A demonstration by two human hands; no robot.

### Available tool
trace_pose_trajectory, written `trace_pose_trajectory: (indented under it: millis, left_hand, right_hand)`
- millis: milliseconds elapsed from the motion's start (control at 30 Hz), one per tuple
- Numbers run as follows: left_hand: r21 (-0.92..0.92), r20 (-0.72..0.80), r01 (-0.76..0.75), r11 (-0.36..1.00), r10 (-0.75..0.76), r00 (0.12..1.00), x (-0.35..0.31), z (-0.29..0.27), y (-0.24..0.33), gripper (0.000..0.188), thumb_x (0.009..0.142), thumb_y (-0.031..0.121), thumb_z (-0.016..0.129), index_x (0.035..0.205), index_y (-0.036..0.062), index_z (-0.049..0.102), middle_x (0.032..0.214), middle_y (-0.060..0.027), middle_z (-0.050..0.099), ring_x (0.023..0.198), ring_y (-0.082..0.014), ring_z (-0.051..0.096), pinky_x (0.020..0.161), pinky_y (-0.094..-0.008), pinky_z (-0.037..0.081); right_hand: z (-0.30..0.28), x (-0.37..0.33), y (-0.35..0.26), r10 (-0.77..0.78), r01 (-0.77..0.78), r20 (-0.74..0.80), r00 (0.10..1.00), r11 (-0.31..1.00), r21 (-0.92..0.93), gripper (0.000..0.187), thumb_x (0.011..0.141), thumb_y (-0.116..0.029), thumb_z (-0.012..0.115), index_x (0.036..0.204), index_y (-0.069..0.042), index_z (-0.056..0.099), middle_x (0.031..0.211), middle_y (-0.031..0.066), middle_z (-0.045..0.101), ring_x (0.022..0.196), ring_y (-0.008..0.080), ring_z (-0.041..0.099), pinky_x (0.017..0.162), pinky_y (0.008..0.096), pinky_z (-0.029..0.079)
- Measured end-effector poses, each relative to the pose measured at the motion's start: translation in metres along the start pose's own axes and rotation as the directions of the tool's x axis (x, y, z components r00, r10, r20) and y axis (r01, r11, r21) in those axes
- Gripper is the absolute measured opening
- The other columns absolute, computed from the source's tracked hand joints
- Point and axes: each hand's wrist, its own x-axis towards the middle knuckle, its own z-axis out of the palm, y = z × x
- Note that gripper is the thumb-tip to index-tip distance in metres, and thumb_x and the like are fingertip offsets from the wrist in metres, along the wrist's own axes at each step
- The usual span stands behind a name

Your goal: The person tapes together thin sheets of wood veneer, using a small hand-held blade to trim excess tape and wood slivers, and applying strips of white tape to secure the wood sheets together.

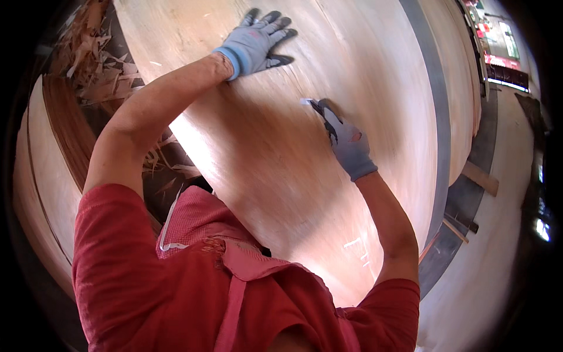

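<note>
The grained veneer sheet is touched by the left hand, gloved fingers splayed, empty; a small whitish piece is pinched by the right hand, fingers curled

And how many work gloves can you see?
2: the left work glove, spread on the wood sheet, and the right work glove, fingertips at a small whitish piece.

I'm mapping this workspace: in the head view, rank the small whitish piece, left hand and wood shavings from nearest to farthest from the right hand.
1. Small whitish piece: just left of the right hand.
2. Left hand: spread on the wooden sheet, up-left.
3. Wood shavings: far left, beyond the sheet.
</note>
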Motion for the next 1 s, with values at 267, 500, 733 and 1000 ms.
trace_pose_trajectory:
  millis: [267,500,733,1000]
  left_hand:
    - [-0.098,-0.053,-0.127,0.987,0.122,0.991,0.026,0.012,0.097,0.058,0.097,0.047,0.049,0.148,0.0214,0.039,0.152,-0.0109,0.039,0.143,-0.0325,0.031,0.118,-0.0496,0.02]
    - [0.04,0.032,-0.205,0.978,0.204,0.978,0.028,0.01,0.097,0.058,0.097,0.041,0.052,0.15,0.0225,0.036,0.157,-0.0081,0.033,0.144,-0.0307,0.031,0.116,-0.0531,0.021]
    - [0.086,0.074,-0.23,0.969,0.224,0.972,0.028,0.02,0.083,0.059,0.098,0.036,0.051,0.153,0.0267,0.031,0.16,0.0,0.027,0.148,-0.0205,0.023,0.118,-0.0461,0.015]
    - [0.041,0.054,-0.253,0.967,0.251,0.967,0.029,0.019,0.08,0.057,0.099,0.038,0.051,0.152,0.0304,0.033,0.158,0.0024,0.031,0.147,-0.0189,0.026,0.118,-0.0473,0.017]
  right_hand:
    - [0.007,-0.024,0.001,0.026,-0.027,-0.019,0.999,0.996,-0.086,0.054,0.093,-0.015,0.05,0.143,-0.037,0.044,0.09,0.0136,0.062,0.069,0.0324,0.064,0.055,0.0429,0.05]
    - [0.014,-0.136,0.053,0.128,-0.117,0.057,0.99,0.98,-0.162,0.055,0.093,-0.015,0.052,0.144,-0.034,0.043,0.084,0.011,0.058,0.063,0.0271,0.059,0.054,0.038,0.047]
    - [0.023,-0.234,0.11,0.16,-0.158,0.026,0.987,0.985,-0.065,0.047,0.086,-0.01,0.059,0.13,-0.028,0.062,0.081,0.0045,0.06,0.063,0.0193,0.059,0.055,0.0316,0.046]
    - [-0.009,-0.303,0.171,0.323,-0.392,0.287,0.902,0.89,0.234,0.051,0.094,-0.004,0.045,0.139,-0.027,0.055,0.083,0.0008,0.059,0.064,0.0115,0.052,0.059,0.0214,0.043]
